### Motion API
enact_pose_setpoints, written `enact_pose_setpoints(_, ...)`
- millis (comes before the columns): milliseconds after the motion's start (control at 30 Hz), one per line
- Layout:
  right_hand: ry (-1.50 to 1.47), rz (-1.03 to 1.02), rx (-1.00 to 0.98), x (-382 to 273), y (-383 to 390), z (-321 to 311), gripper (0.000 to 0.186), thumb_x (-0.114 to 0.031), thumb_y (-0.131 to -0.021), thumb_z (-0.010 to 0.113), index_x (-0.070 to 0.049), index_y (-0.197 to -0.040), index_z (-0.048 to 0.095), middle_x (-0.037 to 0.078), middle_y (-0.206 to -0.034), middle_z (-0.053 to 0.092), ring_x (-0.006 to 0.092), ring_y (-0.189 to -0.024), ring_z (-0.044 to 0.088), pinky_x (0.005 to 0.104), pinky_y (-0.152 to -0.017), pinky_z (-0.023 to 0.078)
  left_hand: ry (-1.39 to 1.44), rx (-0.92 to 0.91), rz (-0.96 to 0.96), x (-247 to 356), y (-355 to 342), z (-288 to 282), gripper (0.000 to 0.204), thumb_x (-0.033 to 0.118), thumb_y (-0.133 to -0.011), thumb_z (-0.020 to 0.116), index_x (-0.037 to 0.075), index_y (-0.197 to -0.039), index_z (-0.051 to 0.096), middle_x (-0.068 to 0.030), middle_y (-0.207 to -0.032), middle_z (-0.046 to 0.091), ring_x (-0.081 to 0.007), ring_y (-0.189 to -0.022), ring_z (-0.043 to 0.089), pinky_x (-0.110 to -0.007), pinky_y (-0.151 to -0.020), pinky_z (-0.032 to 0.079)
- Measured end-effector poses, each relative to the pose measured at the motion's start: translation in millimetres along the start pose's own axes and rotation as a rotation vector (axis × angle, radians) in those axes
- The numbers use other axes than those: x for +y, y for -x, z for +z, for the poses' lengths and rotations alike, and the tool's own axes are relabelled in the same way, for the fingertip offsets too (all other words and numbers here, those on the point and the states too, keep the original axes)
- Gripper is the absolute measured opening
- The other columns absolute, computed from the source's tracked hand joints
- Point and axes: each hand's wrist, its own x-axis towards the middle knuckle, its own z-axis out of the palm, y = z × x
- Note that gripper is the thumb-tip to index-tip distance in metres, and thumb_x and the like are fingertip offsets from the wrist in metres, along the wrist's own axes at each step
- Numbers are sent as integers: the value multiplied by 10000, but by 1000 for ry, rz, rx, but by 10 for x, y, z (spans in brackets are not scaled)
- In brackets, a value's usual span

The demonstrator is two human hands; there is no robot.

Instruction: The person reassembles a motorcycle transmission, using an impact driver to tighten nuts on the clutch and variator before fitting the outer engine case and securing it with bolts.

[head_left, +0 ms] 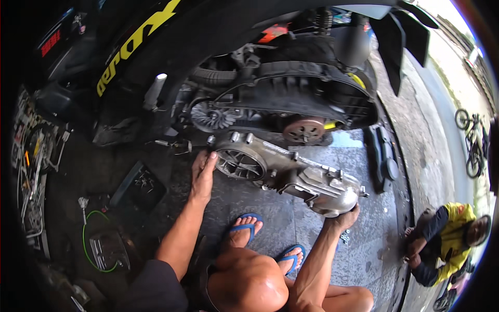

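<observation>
Between my two hands I hold up a long silver-grey metal crankcase cover, with a round spoked opening at its left end and a smooth bulge at its right. My left hand grips the rounded left end, thumb on its face. Under the right end, my right hand is wrapped round the lower corner, its fingers partly hidden. Just beyond the cover lies the scooter's exposed transmission case. A finned pulley fan shows at its left and a brown clutch drum at its right.
A dark tray with small parts lies on the left, near a green cable. Tools crowd the far left. A long black part rests on the right. A person in a yellow and black jacket sits beyond the kerb.
</observation>
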Motion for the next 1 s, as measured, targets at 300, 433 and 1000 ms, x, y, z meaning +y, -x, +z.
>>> enact_pose_setpoints(300,-50,172,-13,666,-260,653,368,-264,-954,433,14,-1151,572,149,-1158,612,275,-1065,604,419,-918,500,-43,268,-54,-219,-339,-337,508,392,-934,612,1,-1237,492,-56,-1134,551,-143,-1055,495,-313,-938,389)
enact_pose_setpoints(433,-77,103,-16,821,-338,888,415,-373,-949,433,-32,-1149,557,150,-1149,596,279,-1056,582,423,-942,466,-31,331,-67,-283,-470,-439,613,439,-931,590,-11,-1327,460,-125,-1284,544,-228,-1198,501,-436,-1040,355)
enact_pose_setpoints(1000,-550,101,-400,790,-247,728,415,-397,-974,403,-48,-1019,624,143,-1054,641,302,-1068,571,457,-1055,383,-369,117,681,-421,142,-400,775,600,-946,317,-20,-1412,310,-176,-1395,387,-311,-1321,377,-445,-1102,339)
